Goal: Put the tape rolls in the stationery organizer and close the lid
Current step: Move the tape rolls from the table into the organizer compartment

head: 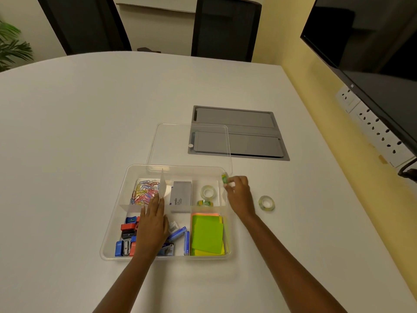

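Note:
The clear stationery organizer (115, 222) lies open in front of me on the white table. Its clear lid (171, 143) rests flat just behind it. Two tape rolls lie in the back right compartment: one flat (208, 191), one on edge (205, 203). My right hand (239, 195) holds a third small tape roll (224, 178) upright over the organizer's right rim. Another tape roll (266, 203) lies on the table to the right of that hand. My left hand (152, 224) rests flat inside the organizer, fingertips against a divider.
The organizer also holds coloured paper clips (144, 191), a grey box (181, 195), sharpeners (127, 236) and green sticky notes (207, 236). A grey cable hatch (239, 132) is set into the table behind. Chairs stand at the far edge; a screen and sockets line the right wall.

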`<state>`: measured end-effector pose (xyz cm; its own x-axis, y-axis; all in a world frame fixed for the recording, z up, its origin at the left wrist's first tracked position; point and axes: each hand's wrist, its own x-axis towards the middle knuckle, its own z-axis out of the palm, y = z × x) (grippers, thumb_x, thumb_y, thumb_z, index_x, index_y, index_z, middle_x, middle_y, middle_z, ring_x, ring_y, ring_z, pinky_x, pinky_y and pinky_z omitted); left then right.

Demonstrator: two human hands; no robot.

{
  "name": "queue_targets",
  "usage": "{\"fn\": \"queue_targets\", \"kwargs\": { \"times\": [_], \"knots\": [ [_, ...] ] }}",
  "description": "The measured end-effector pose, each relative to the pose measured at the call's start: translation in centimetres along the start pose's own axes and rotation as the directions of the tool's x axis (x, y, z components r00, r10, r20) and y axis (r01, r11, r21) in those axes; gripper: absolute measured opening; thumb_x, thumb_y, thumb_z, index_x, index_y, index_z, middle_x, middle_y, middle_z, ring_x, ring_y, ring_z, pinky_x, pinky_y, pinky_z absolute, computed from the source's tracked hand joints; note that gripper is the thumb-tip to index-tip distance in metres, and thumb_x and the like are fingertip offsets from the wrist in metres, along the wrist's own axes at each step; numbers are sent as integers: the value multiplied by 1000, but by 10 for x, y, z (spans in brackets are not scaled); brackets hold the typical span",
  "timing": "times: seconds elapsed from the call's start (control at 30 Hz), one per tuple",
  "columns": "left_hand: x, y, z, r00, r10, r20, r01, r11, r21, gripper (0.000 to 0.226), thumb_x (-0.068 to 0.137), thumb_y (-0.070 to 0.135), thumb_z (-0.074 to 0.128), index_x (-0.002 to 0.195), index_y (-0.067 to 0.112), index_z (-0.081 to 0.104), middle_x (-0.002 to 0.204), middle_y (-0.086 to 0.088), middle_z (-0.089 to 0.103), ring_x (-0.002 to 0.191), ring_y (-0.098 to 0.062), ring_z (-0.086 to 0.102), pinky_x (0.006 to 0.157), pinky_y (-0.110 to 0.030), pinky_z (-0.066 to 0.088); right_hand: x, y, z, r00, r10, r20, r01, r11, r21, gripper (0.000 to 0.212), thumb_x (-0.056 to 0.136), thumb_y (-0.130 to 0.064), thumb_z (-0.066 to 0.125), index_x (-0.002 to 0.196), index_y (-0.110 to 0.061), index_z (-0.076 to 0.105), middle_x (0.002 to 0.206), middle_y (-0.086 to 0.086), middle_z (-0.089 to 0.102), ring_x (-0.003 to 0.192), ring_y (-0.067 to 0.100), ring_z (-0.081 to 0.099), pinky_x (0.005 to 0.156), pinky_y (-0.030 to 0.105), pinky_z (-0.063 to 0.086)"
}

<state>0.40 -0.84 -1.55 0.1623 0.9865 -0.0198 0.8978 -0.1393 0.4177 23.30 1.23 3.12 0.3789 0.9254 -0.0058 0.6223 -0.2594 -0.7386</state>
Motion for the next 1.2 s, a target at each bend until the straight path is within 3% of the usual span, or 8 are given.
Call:
{"fn": "queue_targets", "kwargs": {
  "times": [0.2,0.37,0.57,0.73,0.83,0.93,1.07,1.2],
  "knots": [
    [0,0,-1,1000,-4,-7,4,1000,-11,51,92,11,43,139,5,26,153,-16,20,142,-32,20,118,-46,14,9,-28,20,995,15,99,-20,999,47,20,94,-7,52,111,2,57,124,20,52,111,33,56,91,34,45],
    [-1,-1,1,1000,7,-23,-7,1000,-19,50,90,7,47,137,2,30,151,-19,25,140,-35,24,116,-47,17,6,-16,12,999,3,37,-7,995,96,22,93,1,49,113,1,58,122,21,57,112,29,57,88,24,43],
    [-1,-2,2,1000,7,-28,-7,1000,-2,50,90,9,47,137,4,30,151,-17,25,141,-33,23,116,-46,16,0,37,-24,997,-9,-71,-2,987,-161,24,89,5,50,111,2,60,125,19,53,116,32,54,97,35,45],
    [0,-1,2,1000,8,-30,-8,1000,-4,50,89,8,48,136,2,32,150,-19,27,140,-35,25,116,-48,18,-10,72,-49,976,209,66,-161,889,-429,46,93,-16,55,137,-14,42,148,17,32,137,32,31,109,43,36],
    [0,-1,1,999,7,-32,-8,1000,-7,49,89,7,48,135,1,34,150,-20,28,139,-35,26,116,-49,19,-18,79,-53,966,220,133,-136,876,-463,47,92,-12,54,138,-17,41,145,16,33,130,33,38,105,40,42],
    [-1,-2,2,999,11,-39,-11,1000,-6,50,89,6,49,135,2,33,150,-19,28,139,-35,26,115,-48,19,-21,78,-53,976,199,84,-145,892,-427,37,91,-2,49,127,-13,52,133,18,43,117,35,46,94,38,48],
    [0,-2,2,999,10,-33,-10,1000,-6,50,89,7,49,135,2,34,150,-20,27,140,-35,25,115,-48,18,-19,58,-46,970,234,67,-213,949,-235,34,90,-8,55,124,-10,51,128,23,44,115,41,49,93,42,50],
    [0,-1,0,999,15,-37,-16,1000,-8,49,87,4,50,133,0,37,149,-21,29,138,-36,28,115,-49,20,-20,25,-31,999,32,40,-26,988,-150,36,85,-11,60,121,-12,54,125,19,49,112,37,50,89,41,49]
  ]
}}
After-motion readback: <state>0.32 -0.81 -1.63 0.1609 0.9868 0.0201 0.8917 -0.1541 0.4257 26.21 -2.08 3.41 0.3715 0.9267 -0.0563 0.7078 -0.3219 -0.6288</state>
